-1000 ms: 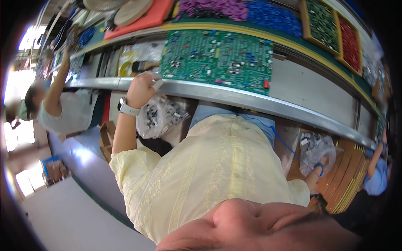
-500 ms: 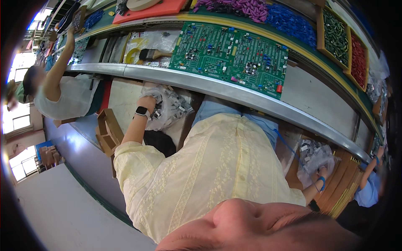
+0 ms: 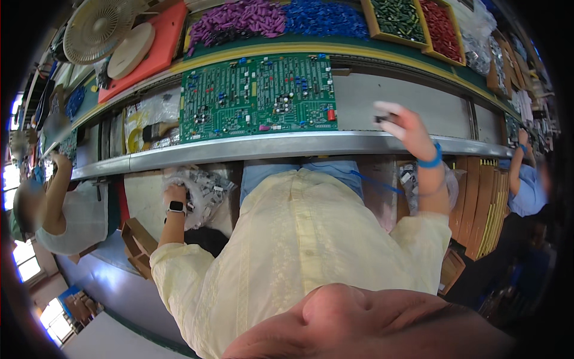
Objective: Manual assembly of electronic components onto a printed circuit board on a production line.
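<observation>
My right hand (image 3: 406,130) is raised over the conveyor, right of a green circuit board (image 3: 257,99). White coverings show on its fingertips, which pinch a small dark component (image 3: 381,119); its exact kind is too blurred to tell. A blue band circles that wrist. Low on the left, my left hand (image 3: 175,194) reaches into a clear plastic bag (image 3: 192,221) of small grey and white parts (image 3: 209,190), hiding its fingers. The board carries many small components, among them a red block (image 3: 331,115) at its right end.
A metal rail (image 3: 251,145) runs between me and the board. Beyond lie purple parts (image 3: 239,21), blue parts (image 3: 326,19) and trays of green (image 3: 397,19) and red parts (image 3: 441,30). Another bag (image 3: 410,182) sits below my right forearm. Co-workers sit on both sides.
My right hand has come up out of the right-hand bag to above the conveyor, now pinching a small dark component. My left hand stays in its bag. The view has turned, shifting the board leftward.
</observation>
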`<action>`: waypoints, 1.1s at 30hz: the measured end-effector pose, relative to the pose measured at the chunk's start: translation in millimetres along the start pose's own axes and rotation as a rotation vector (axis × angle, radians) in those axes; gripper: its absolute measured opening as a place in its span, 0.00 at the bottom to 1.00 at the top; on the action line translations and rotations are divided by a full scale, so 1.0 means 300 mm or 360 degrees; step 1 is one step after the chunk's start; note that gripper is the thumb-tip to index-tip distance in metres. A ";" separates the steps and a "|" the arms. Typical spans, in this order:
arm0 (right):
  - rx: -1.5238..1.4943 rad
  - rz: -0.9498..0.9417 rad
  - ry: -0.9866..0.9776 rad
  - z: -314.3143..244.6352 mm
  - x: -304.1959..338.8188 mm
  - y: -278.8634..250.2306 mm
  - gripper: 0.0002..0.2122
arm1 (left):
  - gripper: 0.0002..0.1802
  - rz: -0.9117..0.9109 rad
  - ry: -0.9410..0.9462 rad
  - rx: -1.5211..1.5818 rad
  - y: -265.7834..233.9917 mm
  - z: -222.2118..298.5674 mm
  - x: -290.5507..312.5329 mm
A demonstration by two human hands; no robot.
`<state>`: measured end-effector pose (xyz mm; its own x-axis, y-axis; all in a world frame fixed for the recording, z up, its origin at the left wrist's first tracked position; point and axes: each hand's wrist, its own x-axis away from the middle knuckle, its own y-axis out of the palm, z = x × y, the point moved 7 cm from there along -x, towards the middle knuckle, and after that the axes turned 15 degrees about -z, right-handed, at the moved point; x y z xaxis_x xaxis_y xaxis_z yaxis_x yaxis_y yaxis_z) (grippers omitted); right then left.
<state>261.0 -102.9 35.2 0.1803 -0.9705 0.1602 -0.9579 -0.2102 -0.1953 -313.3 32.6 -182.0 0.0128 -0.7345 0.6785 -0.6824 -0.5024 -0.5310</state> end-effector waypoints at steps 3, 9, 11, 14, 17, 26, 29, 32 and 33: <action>-0.0092 -0.0114 -0.0017 0.010 -0.143 0.050 0.16 | 0.10 0.0044 -0.0024 0.0038 0.007 -0.001 -0.010; 0.0110 -0.0220 0.0010 0.010 -0.251 0.089 0.15 | 0.10 -0.0032 -0.0159 0.0042 -0.013 -0.004 0.012; 0.0591 -0.0211 0.0031 -0.033 -0.274 0.108 0.16 | 0.10 -0.0025 -0.0176 0.0068 -0.014 -0.013 0.012; 0.0837 -0.0200 -0.0064 -0.044 -0.306 0.141 0.17 | 0.10 -0.0039 -0.0178 0.0104 -0.008 -0.031 0.000; 0.1051 -0.0297 -0.0093 -0.054 -0.337 0.177 0.16 | 0.11 -0.0103 -0.0129 0.0143 -0.047 -0.024 0.034; 0.1335 -0.0471 -0.0110 -0.066 -0.376 0.233 0.16 | 0.10 0.0021 -0.0010 0.0445 -0.064 -0.036 0.112; 0.1371 -0.0474 -0.0093 -0.067 -0.380 0.238 0.16 | 0.11 0.0048 0.0052 0.0624 -0.077 -0.055 0.141; 0.1442 -0.0496 -0.0091 -0.070 -0.386 0.245 0.16 | 0.12 0.0045 0.0077 0.0788 -0.095 -0.076 0.171; 0.1438 -0.0496 -0.0091 -0.073 -0.386 0.245 0.16 | 0.12 0.0043 0.0075 0.0785 -0.104 -0.088 0.183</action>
<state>164.8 -3.3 23.5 0.4317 -0.8548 0.2882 -0.3350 -0.4485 -0.8286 -310.5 19.9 -114.9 -0.0410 -0.7345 0.6774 -0.2548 -0.6479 -0.7179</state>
